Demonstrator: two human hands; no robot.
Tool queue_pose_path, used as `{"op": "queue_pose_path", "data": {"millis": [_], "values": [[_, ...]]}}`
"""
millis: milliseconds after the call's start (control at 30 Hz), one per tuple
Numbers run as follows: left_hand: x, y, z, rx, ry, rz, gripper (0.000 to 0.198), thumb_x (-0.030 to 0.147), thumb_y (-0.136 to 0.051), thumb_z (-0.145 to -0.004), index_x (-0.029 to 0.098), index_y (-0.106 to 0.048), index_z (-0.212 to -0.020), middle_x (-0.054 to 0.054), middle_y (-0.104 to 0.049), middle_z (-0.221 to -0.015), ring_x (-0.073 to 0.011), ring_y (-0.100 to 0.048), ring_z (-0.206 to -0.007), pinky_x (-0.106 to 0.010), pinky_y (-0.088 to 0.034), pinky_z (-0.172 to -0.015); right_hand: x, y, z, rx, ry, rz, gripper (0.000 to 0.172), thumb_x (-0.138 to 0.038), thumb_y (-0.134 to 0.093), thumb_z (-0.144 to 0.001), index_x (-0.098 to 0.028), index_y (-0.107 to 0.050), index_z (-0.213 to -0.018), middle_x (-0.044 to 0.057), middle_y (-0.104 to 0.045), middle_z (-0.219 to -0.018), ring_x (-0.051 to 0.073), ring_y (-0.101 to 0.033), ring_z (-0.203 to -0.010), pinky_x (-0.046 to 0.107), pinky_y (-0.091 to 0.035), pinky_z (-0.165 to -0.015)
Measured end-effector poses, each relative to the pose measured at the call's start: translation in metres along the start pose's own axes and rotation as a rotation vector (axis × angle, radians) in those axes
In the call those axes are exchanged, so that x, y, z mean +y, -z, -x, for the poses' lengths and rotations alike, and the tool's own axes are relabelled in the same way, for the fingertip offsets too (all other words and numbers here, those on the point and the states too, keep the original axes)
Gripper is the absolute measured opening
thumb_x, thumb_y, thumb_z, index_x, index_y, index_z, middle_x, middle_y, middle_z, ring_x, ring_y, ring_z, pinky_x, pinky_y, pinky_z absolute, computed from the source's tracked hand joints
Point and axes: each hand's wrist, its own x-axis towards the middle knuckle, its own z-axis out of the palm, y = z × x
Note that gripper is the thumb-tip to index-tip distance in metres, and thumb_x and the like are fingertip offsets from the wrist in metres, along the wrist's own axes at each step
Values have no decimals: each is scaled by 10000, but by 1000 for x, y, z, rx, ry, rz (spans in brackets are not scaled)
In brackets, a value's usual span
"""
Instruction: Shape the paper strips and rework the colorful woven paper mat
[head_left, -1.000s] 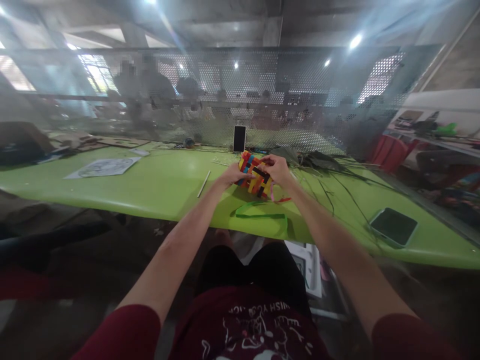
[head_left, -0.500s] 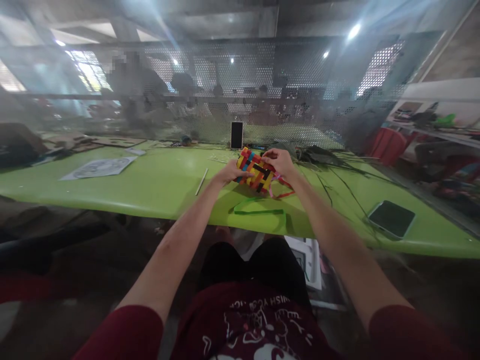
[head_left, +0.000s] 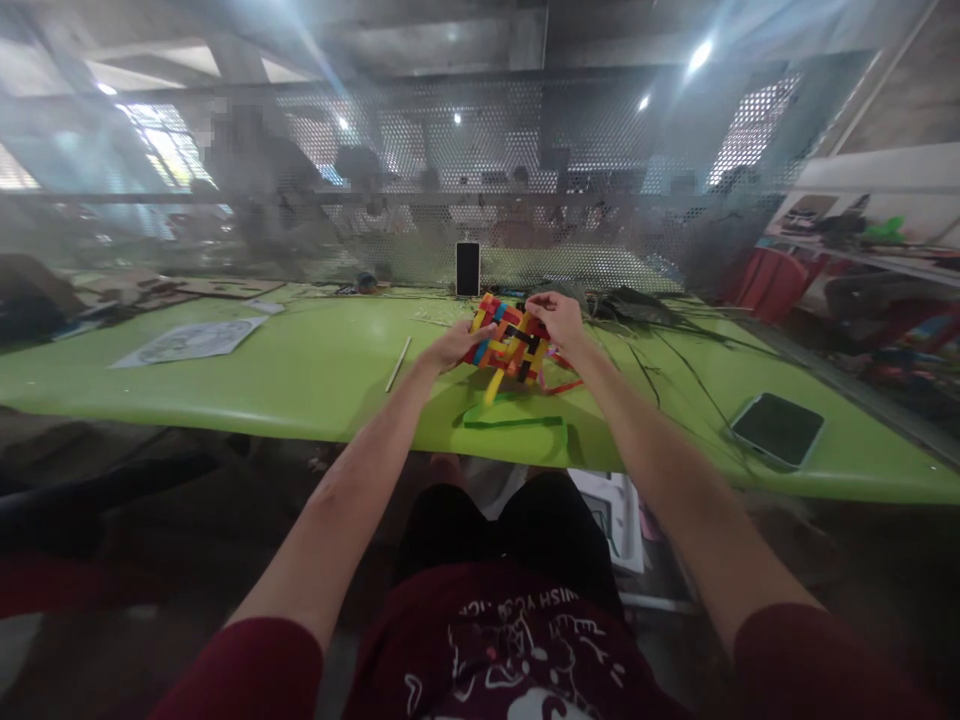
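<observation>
A small woven piece of red, yellow, orange, blue and black strips (head_left: 504, 348) is held up over the green table. My left hand (head_left: 454, 346) grips its left side, the thumb laid across the front. At the upper right edge, my right hand (head_left: 553, 314) pinches what looks like a yellow strip (head_left: 493, 388), which runs slantwise across the weave with a loose end below it. Red and pink strip ends (head_left: 562, 387) stick out at the right. Below the piece, a loose green strip (head_left: 514, 421) lies on the table.
A thin pale stick (head_left: 398, 364) and a printed sheet (head_left: 191, 340) lie left on the green table (head_left: 337, 370). An upright dark-screened device (head_left: 468, 269) stands at the back, before a perforated screen (head_left: 360, 230). A phone-like slab (head_left: 778, 430) rests at the right, near dark cords.
A yellow strip now crosses the front of the woven piece, its end hanging below. My right hand has shifted slightly, while my left hand keeps its hold. The whole view has shifted a little.
</observation>
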Motion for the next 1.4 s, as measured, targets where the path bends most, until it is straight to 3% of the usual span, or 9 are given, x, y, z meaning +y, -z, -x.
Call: {"op": "queue_pose_path", "data": {"millis": [200, 400, 700, 867, 1067, 1200, 1267, 1333, 1400], "values": [[1, -2, -2, 82, 52, 81, 312, 363, -795, -844, 91, -723, -977, -76, -756, -801, -148, -708, -663, -297, -615, -708, -2, 0, -2, 32, -3, 1, 177, -312, -770, -741, -207, -697, -864, 44, -699, -776, 203, -667, -777, 359, -554, -768], [-1, 3, -1, 0, 55, 27, 363, 400, -836, -790, 97, -735, -964, -91, -771, -843, -149, -702, -646, -275, -606, -630, -3, 8, -6, 117, -50, -75, 239, -398, -764, -770, -205, -693, -891, 52, -680, -772, 187, -629, -659, 352, -549, -640], [7, 7, 2, 35, 60, -5, 363, 403, -859, -757, 109, -713, -913, -79, -759, -802, -157, -702, -633, -271, -612, -611, 8, 58, -38, 517, -117, -173, 153, -321, -672, -860, -199, -626, -940, 34, -632, -777, 161, -597, -566, 329, -534, -537], [11, 24, 4, 81, 104, 11, 334, 370, -850, -753, 120, -711, -926, -90, -758, -808, -160, -692, -615, -275, -608, -587, 6, 77, -44, 726, -136, -174, 98, -269, -597, -905, -188, -594, -960, 32, -605, -790, 164, -605, -568, 342, -543, -553], [2, 67, 9, 435, 3, -4, 315, 260, -787, -760, 161, -661, -1032, -53, -743, -876, -156, -702, -708, -277, -598, -669, 3, 65, -38, 626, -86, -155, 124, -299, -615, -900, -205, -569, -966, 63, -635, -847, 190, -670, -675, 361, -587, -620], [-7, 86, 13, 691, 101, -354, 476, 208, -799, -715, 221, -597, -1146, -84, -724, -1004, -279, -695, -1044, -373, -562, -857, 5, 55, -33, 532, -133, -159, 125, -204, -651, -829, -217, -531, -862, 54, -637, -836, 203, -698, -695, 356, -588, -620], [-4, 83, 17, 771, 76, -546, 556, 181, -783, -712, 220, -564, -1222, -164, -674, -1184, -371, -581, -1256, -485, -480, -1009, 7, 54, -32, 512, -148, -177, 148, -178, -654, -800, -223, -518, -841, 44, -627, -805, 211, -704, -696, 355, -586, -606], [6, 67, 25, 798, -71, -735, 585, 161, -760, -713, 184, -564, -1264, -240, -554, -1369, -448, -422, -1389, -585, -343, -1116, 10, 57, -32, 509, -150, -179, 146, -193, -651, -793, -228, -517, -839, 41, -615, -777, 225, -708, -704, 355, -580, -581], [17, 38, 38, 669, -244, -903, 519, 191, -727, -753, 146, -601, -1254, -265, -480, -1437, -469, -365, -1406, -614, -297, -1134, 13, 60, -35, 510, -149, -172, 133, -216, -643, -797, -230, -518, -841, 41, -607, -761, 231, -708, -705, 352, -571, -559]]}}
